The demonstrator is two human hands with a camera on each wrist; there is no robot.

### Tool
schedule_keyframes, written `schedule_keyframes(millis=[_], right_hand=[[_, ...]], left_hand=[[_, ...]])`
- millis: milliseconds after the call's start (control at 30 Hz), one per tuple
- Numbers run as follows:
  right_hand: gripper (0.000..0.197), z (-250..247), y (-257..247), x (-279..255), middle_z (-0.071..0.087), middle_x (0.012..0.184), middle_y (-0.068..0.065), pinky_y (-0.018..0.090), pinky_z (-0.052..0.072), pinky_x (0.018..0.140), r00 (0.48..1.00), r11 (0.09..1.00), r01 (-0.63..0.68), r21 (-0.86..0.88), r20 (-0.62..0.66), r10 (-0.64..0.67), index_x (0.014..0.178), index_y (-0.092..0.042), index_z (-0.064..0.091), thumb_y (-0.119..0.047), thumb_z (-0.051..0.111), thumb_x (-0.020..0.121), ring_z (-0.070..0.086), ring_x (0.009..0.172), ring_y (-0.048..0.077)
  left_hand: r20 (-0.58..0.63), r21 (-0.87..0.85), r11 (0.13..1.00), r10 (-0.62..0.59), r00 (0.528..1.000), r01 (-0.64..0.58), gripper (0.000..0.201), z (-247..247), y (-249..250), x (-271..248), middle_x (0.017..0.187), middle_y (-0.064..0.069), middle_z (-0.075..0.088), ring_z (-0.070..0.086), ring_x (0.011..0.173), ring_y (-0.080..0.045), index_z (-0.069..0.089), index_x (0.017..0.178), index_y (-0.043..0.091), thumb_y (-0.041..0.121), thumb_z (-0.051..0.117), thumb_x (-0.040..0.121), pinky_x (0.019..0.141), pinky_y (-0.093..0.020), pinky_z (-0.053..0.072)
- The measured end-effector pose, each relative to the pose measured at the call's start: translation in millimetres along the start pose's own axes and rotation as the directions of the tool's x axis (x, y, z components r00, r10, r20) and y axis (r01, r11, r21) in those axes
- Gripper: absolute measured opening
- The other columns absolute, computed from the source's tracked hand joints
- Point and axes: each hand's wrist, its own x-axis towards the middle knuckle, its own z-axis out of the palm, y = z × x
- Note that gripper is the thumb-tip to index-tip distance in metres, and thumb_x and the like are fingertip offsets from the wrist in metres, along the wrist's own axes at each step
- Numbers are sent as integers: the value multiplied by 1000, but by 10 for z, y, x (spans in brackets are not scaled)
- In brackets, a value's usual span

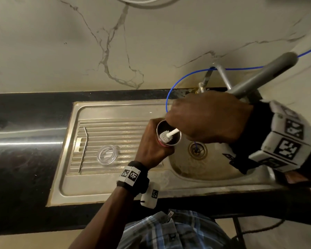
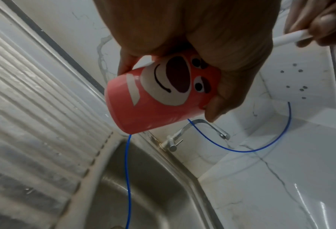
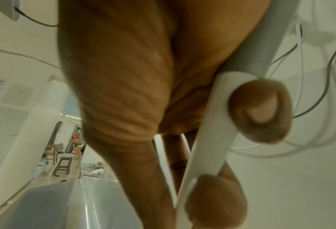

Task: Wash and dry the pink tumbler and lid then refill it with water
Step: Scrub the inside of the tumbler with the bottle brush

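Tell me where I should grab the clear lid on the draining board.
Pinch the lid by its outer rim, coming from above. It lies flat on the ridged draining board, clear of the metal straw, so the raised edge is free all around.

A black counter [image 1: 25, 123] carries a steel sink unit [image 1: 83, 187] with its round basin [image 1: 183, 169] at right. On the ribbed drainboard [image 1: 115, 126] lie a bent metal straw [image 1: 83, 150] and, just right, a clear lid [image 1: 107, 154]
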Motion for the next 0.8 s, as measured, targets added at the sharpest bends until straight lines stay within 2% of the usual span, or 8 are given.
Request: schedule_keyframes(millis=[167, 300, 400, 500, 567, 633, 733, 800], right_hand=[[23, 58, 22, 86, 37, 88, -4, 36, 41, 68, 1000, 1000, -2, 18, 25, 1, 84, -22, 38, -16, 52, 100, 45, 80, 20], [41, 145, 133, 193, 31, 72, -4, 35, 42, 66, 1000, 1000, -8, 18, -12, 8, 67, -20, 26, -13, 51, 99, 47, 76, 21], [21, 227, 166, 232, 54, 92, 1, 37, 46, 69, 1000, 1000, -12, -15, 15, 12, 84, -20, 49, -18, 44, 104, 54, 83, 22], [20, 298, 137, 190, 60, 105, 0, 36, 45, 70, 999, 998, 28, -58, 47, -25, 104, -20, 60, -23, 40, 108, 64, 96, 23], [16, 343, 87, 148, 61, 104, -3, 35, 43, 71, 996, 996, 72, -56, 58, -69, 102, -21, 59, -24, 44, 107, 64, 97, 21], [20, 334, 34, 124, 49, 92, -8, 34, 38, 69, 995, 995, 93, -36, 26, -92, 86, -27, 43, -22, 45, 106, 58, 88, 20], [41, 291, 10, 130, 28, 77, -10, 31, 32, 64, 996, 996, 82, 21, 15, -83, 73, -30, 21, -22, 47, 104, 38, 73, 13], [23, 333, 33, 176, 46, 88, -7, 31, 36, 69, 997, 995, 58, 84, 36, -61, 82, -30, 42, -24, 46, 104, 42, 76, 14]], left_hand=[[33, -2, 1000, -5, 999, 5, 82, 44, 107, -16, 118, 5, 67, 67, 100, -4, 48, 126, 32, 3, 93, 64, 77, -14, 50], [61, 3, 1000, 10, 998, -10, 89, 37, 216, -21, 119, 4, 65, 67, 100, -2, 41, 117, 53, 6, 94, 63, 76, -10, 46], [54, -22, 1000, 19, 998, -18, 85, 16, 300, 1, 117, 8, 65, 67, 99, -3, 42, 119, 46, 7, 96, 65, 76, -15, 50], [53, -33, 999, 37, 998, -36, 85, -14, 318, 18, 115, 13, 64, 67, 98, 0, 41, 117, 50, 8, 95, 66, 75, -16, 49], [92, -8, 999, 32, 995, -31, 84, 2, 293, 13, 119, 27, 58, 63, 101, 7, 47, 123, 44, 7, 95, 65, 76, -9, 46], [97, 12, 1000, -15, 995, 14, 74, 19, 241, -13, 119, 41, 52, 62, 102, 11, 59, 129, 26, 10, 93, 64, 77, -10, 48], [66, -7, 997, -72, 995, 73, 70, 34, 171, -66, 118, 19, 68, 69, 100, 3, 64, 129, 18, 21, 90, 63, 76, -33, 59], [44, -22, 998, -63, 997, 64, 73, 30, 209, -114, 115, 12, 69, 69, 100, 2, 59, 128, 26, 16, 94, 65, 76, -27, 58]])
